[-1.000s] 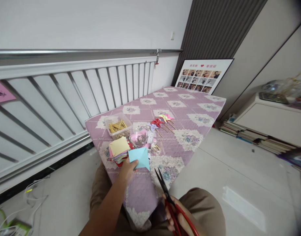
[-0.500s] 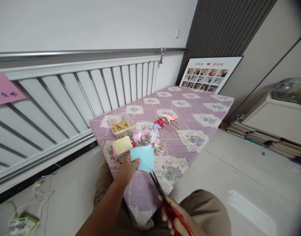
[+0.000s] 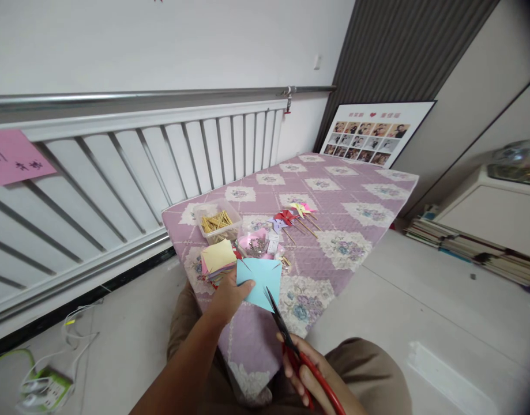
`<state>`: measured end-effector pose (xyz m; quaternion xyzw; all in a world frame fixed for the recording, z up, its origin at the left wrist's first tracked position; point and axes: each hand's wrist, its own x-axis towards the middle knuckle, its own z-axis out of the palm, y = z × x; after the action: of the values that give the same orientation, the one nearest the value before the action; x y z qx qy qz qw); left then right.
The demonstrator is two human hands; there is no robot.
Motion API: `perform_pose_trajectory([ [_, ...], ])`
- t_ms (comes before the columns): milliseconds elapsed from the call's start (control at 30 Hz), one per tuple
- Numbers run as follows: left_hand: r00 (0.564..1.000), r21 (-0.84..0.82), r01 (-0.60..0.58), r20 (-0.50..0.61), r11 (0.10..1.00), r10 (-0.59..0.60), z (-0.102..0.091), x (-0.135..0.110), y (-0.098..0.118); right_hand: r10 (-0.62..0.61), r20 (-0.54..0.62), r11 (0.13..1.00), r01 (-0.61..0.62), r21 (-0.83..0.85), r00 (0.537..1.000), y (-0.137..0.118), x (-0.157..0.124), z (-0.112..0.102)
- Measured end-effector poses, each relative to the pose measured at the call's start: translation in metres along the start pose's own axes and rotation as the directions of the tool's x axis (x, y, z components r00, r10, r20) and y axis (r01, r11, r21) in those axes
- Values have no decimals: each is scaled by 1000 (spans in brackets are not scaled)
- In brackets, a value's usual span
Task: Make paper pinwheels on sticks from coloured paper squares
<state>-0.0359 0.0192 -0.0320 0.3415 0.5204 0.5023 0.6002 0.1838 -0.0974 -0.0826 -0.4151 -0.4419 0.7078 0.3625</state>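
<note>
A square sheet of light blue paper [image 3: 261, 276] is pinched by its left edge in my left hand [image 3: 230, 297], thumb on top. Slits show at its upper corners. My right hand [image 3: 305, 369] grips red-handled scissors [image 3: 286, 331], whose dark blades reach over the lower right part of the sheet. Just behind my left hand lies a stack of coloured paper squares [image 3: 218, 256], pale yellow on top. Beyond the sheet is a pink tray [image 3: 252, 243] of small metal pieces. Several finished paper pinwheels [image 3: 286, 218] on sticks lie farther off.
A clear plastic box [image 3: 219, 222] of short wooden sticks stands at the table's left side. The flowered pink tablecloth [image 3: 329, 202] covers the table, beside a white radiator [image 3: 195, 150]. A photo board [image 3: 368, 135] leans at the far end. A power strip [image 3: 48, 389] lies on the floor.
The scissors' blades have moved up from the blue sheet's lower right corner onto the sheet. The view has shifted slightly, and my left hand keeps its hold on the paper.
</note>
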Motion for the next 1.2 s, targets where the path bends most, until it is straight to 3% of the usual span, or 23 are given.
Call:
perform_pose_trajectory([
  [67,988,98,-111,120,989,98,-1,-1,0,3,-5,1000,-3,8,1000,-1,1,1],
  [133,977,147,-154,170,977,129,-2,-2,0,4,-8,1000,-4,9,1000,-2,1,3],
  [400,975,236,-189,160,953,154,2,-4,4,-36,30,999,36,-17,999,-5,4,4],
  [733,974,354,-213,146,911,172,6,-13,20,22,9,999,-22,-29,1000,-10,5,6],
  [1200,965,396,-254,157,882,208,5,-12,16,42,14,999,-43,32,999,-22,2,12],
])
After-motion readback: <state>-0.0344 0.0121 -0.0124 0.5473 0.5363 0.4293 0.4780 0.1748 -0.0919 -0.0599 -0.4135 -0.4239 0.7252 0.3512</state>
